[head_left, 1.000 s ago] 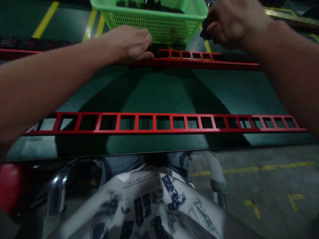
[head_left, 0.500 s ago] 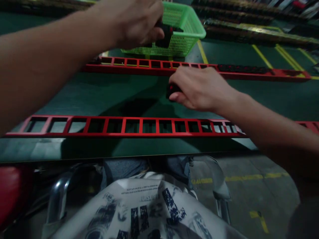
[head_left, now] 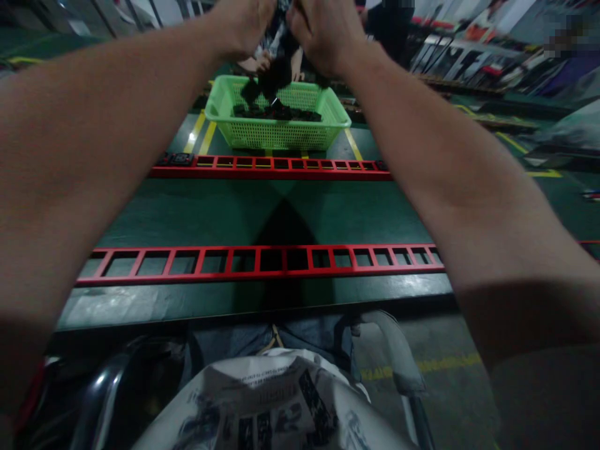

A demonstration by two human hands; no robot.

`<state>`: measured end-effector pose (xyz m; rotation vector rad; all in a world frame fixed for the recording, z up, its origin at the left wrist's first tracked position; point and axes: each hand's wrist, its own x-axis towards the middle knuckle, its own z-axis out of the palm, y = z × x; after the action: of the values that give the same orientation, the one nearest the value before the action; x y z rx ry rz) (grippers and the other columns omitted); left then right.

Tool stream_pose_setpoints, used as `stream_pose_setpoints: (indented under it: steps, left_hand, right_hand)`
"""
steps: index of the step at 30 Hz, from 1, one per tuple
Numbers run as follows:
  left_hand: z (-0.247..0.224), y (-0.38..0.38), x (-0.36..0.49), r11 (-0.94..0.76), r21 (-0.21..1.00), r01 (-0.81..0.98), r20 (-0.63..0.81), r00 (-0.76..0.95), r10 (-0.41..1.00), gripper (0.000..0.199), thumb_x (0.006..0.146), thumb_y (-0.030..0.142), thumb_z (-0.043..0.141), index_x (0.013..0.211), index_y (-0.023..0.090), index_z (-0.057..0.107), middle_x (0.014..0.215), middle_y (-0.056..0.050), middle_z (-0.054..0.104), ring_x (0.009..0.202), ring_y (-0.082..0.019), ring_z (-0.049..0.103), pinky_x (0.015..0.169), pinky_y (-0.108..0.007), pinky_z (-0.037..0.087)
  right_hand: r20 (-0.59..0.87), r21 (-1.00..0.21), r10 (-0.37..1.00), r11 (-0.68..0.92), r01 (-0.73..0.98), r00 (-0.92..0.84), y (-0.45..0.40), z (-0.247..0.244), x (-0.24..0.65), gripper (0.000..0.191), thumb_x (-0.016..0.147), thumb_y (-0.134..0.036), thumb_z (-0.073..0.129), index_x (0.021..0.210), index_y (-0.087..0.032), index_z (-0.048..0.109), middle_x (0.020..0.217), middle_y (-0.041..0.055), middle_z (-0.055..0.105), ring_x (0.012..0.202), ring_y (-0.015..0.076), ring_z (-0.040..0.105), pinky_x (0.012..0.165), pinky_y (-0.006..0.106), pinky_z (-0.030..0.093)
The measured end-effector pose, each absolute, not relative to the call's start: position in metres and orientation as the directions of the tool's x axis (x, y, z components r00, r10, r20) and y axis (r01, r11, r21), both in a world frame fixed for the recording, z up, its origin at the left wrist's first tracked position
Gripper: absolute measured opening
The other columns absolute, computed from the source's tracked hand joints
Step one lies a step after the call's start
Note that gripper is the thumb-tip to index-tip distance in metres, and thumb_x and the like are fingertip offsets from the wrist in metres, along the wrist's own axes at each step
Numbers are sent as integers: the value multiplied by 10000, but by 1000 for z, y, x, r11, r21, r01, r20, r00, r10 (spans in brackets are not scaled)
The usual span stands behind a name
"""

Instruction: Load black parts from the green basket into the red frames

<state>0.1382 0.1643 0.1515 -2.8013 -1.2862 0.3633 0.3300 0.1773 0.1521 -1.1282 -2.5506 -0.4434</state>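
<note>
My left hand point(head_left: 247, 28) and my right hand point(head_left: 324, 34) are raised close together at the top of the view, above a green plastic basket point(head_left: 277, 135). Their fingers are curled, and what they grip is dark and too blurred to make out. Just below them, several black pieces point(head_left: 276, 76) hang in the air over the basket, smeared by motion. More black pieces point(head_left: 281, 111) lie inside it. Nearer me, a long red slotted frame point(head_left: 272, 175) runs across the green table, with black parts point(head_left: 180, 159) in its left-hand slots. A second red frame point(head_left: 281, 273) lies in front.
The green table point(head_left: 210, 209) has yellow line markings beyond the far frame. Behind the basket, another person's hand point(head_left: 296, 67) shows. A metal chair armrest point(head_left: 396, 350) stands at the right of my lap, another point(head_left: 107, 387) at the left.
Both hands have risen and come together over the basket; my right hand has left the space between the frames. The view has tilted up. Black pieces now show in and above the basket.
</note>
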Motion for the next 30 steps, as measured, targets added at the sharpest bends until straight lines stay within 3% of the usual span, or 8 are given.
stream_pose_setpoints:
  steps: [1, 2, 6, 10, 14, 19, 25, 30]
  left_hand:
    - [140, 166, 136, -546, -138, 826, 89, 559, 824, 771, 907, 945, 215, 1098, 264, 523, 973, 3, 679, 999, -171, 446, 960, -406, 510]
    - [130, 165, 134, -465, -134, 875, 263, 484, 835, 848, 986, 822, 64, 1194, 162, 554, 1084, -59, 694, 1041, -197, 451, 972, -476, 447]
    - [89, 125, 118, -491, -117, 863, 415, 491, 765, 582, 1083, 385, 155, 1339, 94, 589, 1378, -107, 630, 1184, -194, 510, 1029, -423, 369]
    - [42, 72, 76, -705, -134, 697, 218, 714, 665, 585, 1024, 459, 270, 1349, 129, 627, 1320, -116, 661, 1192, -272, 547, 975, -457, 446]
    - [2, 74, 5, -625, 3, 781, 161, 617, 771, 806, 945, 721, 221, 1513, 221, 499, 1466, 0, 633, 1246, -314, 466, 1100, -523, 365]
    - [-21, 104, -65, -529, 73, 845, 152, 515, 844, 835, 857, 848, 227, 1480, 390, 542, 1347, 69, 715, 1201, -355, 444, 1077, -559, 345]
    - [-14, 101, -69, -499, 15, 866, 116, 495, 861, 969, 823, 886, 107, 1374, 303, 651, 1097, -36, 774, 1168, -355, 477, 1005, -553, 370]
    - [-12, 114, -75, -489, -21, 872, 31, 489, 872, 1056, 759, 887, 134, 1418, 217, 616, 1109, -3, 781, 1240, -268, 535, 941, -426, 386]
  right_hand:
    - [441, 169, 678, 580, 797, -588, 176, 145, 330, 279, 1124, -317, 308, 1138, -157, 536, 1235, 68, 682, 1203, 163, 540, 1152, 398, 476]
    - [454, 193, 700, 527, 828, -552, 172, 137, 335, 308, 1130, -337, 306, 1261, -124, 486, 1389, 110, 613, 1246, 190, 538, 1164, 429, 455]
    - [493, 286, 686, 454, 844, -536, 141, 98, 385, 346, 1132, -310, 243, 1297, -175, 515, 1361, 130, 602, 1249, 190, 521, 1100, 364, 454]
    - [395, 294, 730, 475, 830, -558, 105, 50, 469, 390, 1084, -413, 326, 1186, -168, 612, 1195, 182, 681, 1098, 263, 576, 887, 399, 464]
    - [214, 232, 803, 511, 828, -556, 89, 10, 547, 468, 989, -507, 388, 1193, -167, 636, 1238, 229, 674, 1079, 352, 577, 815, 464, 450]
    - [163, 113, 819, 538, 835, -550, 91, -5, 576, 496, 956, -578, 379, 1158, -216, 650, 1112, 205, 691, 993, 344, 545, 818, 496, 428]
    - [135, 122, 781, 598, 792, -610, 105, 0, 564, 455, 957, -631, 351, 1011, -261, 609, 1021, 165, 670, 945, 308, 492, 800, 469, 380]
    - [8, 238, 753, 638, 733, -658, 117, 4, 574, 308, 966, -459, 374, 1044, -218, 549, 1055, 177, 645, 913, 288, 553, 719, 410, 399]
